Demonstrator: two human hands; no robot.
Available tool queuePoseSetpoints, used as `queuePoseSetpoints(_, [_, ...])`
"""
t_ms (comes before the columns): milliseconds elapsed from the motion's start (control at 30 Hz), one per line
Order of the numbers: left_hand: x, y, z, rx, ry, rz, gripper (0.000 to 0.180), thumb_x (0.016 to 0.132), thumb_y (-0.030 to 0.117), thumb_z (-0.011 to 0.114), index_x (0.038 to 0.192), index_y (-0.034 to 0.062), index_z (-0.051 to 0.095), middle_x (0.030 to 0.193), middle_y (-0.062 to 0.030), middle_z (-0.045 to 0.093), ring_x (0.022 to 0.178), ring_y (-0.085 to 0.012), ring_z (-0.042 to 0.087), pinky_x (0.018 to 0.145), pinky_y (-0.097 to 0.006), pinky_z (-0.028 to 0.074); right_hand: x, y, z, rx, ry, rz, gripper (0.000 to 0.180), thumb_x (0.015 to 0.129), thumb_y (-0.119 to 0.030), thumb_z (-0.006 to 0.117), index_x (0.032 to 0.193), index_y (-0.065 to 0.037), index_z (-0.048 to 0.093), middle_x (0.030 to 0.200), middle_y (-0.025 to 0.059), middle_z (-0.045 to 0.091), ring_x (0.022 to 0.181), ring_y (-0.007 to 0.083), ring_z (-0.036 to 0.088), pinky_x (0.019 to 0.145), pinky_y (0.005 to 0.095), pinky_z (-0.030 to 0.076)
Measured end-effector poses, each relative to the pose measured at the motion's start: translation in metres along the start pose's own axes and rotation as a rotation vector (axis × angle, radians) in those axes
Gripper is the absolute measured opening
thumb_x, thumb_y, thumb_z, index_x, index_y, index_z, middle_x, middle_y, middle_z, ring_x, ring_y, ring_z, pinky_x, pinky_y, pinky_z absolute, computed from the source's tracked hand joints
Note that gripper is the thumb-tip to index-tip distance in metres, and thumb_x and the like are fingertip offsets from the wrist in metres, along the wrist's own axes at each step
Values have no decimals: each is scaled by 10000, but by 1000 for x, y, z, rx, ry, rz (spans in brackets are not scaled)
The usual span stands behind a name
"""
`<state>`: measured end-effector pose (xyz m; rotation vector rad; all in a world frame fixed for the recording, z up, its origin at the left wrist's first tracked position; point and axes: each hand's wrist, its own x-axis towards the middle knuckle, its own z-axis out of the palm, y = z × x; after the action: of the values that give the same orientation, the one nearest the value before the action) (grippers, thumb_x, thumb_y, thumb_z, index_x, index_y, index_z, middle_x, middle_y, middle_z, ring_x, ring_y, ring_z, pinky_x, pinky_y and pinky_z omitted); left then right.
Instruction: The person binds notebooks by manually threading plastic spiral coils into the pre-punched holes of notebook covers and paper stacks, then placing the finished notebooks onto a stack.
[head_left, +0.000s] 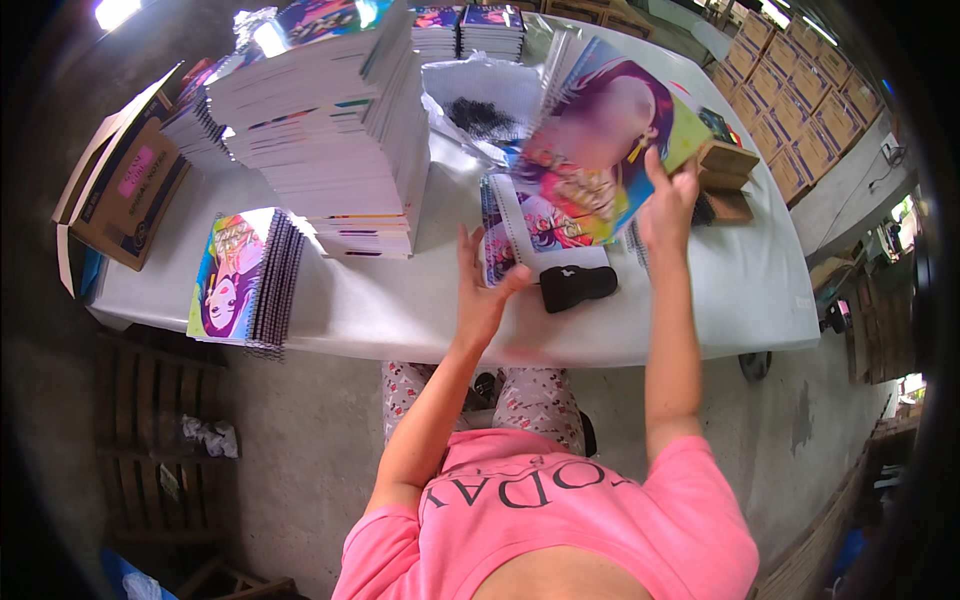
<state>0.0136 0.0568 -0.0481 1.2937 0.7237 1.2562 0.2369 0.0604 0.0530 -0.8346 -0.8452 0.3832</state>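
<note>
My right hand (668,205) grips the lower right edge of a notebook cover (600,130) with a colourful illustrated figure, lifted and tilted above the table and partly blurred. Beneath it lies a punched notebook block (570,225) with a similar cover, a row of holes down its left edge. My left hand (487,300), fingers spread and holding nothing, is beside that block's lower left corner. A small black object (580,287), whose kind I cannot make out, rests at the block's near edge.
A tall stack of unbound notebooks (330,160) rises at left on the white table (700,320). Spiral-bound notebooks (235,275) sit at the front left, near an open carton (130,195). Beyond are a plastic bag (440,85) of black bits and a wooden block (725,170) at right.
</note>
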Motion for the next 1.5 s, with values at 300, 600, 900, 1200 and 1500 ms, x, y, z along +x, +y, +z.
queuePoseSetpoints(300, [-30, 62, -92, -34, 102, 50, 278, 798, 68, 685, 1012, 35, 511, 959, -72, 607, 902, -159, 588, 801, -277, 462, -163, -11, -12, 131, -216, 382, 513, 751, 12, 697, 1200, -56, 458, 1078, 64, 574, 948, 133, 579, 836, 275, 467])
queuePoseSetpoints(600, [-48, 21, -94, 58, -14, -96, 743, 639, -2, 797, 1237, 21, 356, 996, -96, 574, 876, -172, 583, 801, -276, 476, -178, 25, -5, -343, -528, 527, 311, 698, -21, 710, 994, -24, 614, 887, 49, 643, 836, 95, 595, 764, 248, 468])
queuePoseSetpoints(900, [-52, 29, -74, 649, 314, 208, 963, 538, 165, 885, 1300, 18, 314, 1211, -151, 449, 1177, -236, 408, 1019, -372, 315, -182, 20, -8, -436, -384, 730, 358, 639, -40, 719, 983, -10, 626, 901, 58, 662, 827, 108, 596, 758, 269, 477])
queuePoseSetpoints(1200, [-39, 78, 0, 1048, -181, 615, 204, 716, 121, 695, 873, 134, 565, 820, -25, 508, 830, -213, 514, 1014, -516, 196, -85, -9, -53, -331, -789, 554, 316, 733, -36, 638, 1047, -31, 607, 967, 27, 629, 887, 109, 557, 749, 258, 459])
queuePoseSetpoints(1500, [-40, 68, -2, 1078, -154, 681, 310, 735, 172, 694, 1039, 193, 635, 754, 3, 450, 889, -185, 530, 1035, -485, 178, 21, 119, -115, -1850, -333, -37, 177, 824, -117, 546, 919, 22, 601, 990, 227, 607, 885, 354, 617, 801, 425, 495])
